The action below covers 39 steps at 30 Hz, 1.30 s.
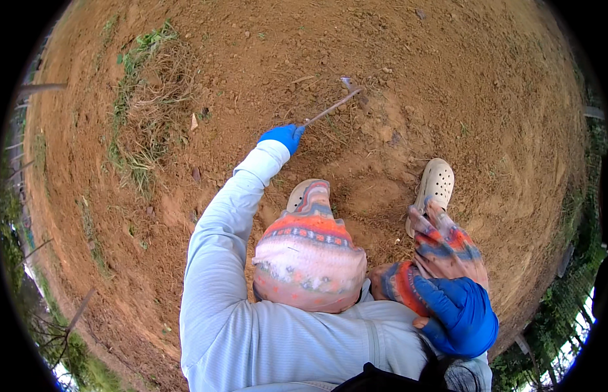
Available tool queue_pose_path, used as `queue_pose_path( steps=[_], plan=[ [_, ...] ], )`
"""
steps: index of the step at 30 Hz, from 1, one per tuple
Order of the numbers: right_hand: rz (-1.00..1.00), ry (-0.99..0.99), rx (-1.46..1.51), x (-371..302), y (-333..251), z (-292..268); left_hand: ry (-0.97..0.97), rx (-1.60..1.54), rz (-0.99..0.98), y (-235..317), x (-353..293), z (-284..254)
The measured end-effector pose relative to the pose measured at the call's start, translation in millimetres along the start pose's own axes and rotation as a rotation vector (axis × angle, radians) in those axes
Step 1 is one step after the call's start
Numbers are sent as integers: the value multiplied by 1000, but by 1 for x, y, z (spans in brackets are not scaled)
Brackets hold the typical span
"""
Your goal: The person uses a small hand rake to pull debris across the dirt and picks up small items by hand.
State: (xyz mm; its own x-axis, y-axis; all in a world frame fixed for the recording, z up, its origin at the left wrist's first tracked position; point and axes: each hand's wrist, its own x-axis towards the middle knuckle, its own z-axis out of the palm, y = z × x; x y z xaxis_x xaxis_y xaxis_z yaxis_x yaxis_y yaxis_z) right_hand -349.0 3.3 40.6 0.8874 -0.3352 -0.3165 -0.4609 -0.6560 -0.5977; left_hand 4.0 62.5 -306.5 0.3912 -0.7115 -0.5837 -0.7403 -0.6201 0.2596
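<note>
My left hand, in a blue glove, is closed around the near end of a small hand hoe. The hoe's thin handle slants away to the right, and its shiny bent head is at the soil surface. My right hand, in a blue glove with a bare thumb tip showing, lies over my right knee. Its thumb stands apart from the fingers, and no object shows in it. Both of my legs, in patterned trousers, are bent in a squat.
Loose brown soil with small clods spreads all around. A heap of dry and green weeds lies at the left. My beige clogs stand apart on the ground. Posts and greenery run along the left rim, with more plants at the right.
</note>
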Motion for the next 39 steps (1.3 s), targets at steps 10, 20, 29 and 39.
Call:
queue_pose_path(
  steps=[10, 20, 29, 39],
  plan=[
    [-67, 30, -41, -12, 1, 8, -43, 45, -367, -151, -175, 39],
    [225, 133, 47, -38, -10, 29, 126, -211, -734, -239, -361, 192],
    [337, 323, 94, -68, 9, 43, 211, -407, -852, -235, -412, 292],
    [559, 356, 129, -75, 26, 52, 325, -467, -714, -222, -185, 163]
  ],
)
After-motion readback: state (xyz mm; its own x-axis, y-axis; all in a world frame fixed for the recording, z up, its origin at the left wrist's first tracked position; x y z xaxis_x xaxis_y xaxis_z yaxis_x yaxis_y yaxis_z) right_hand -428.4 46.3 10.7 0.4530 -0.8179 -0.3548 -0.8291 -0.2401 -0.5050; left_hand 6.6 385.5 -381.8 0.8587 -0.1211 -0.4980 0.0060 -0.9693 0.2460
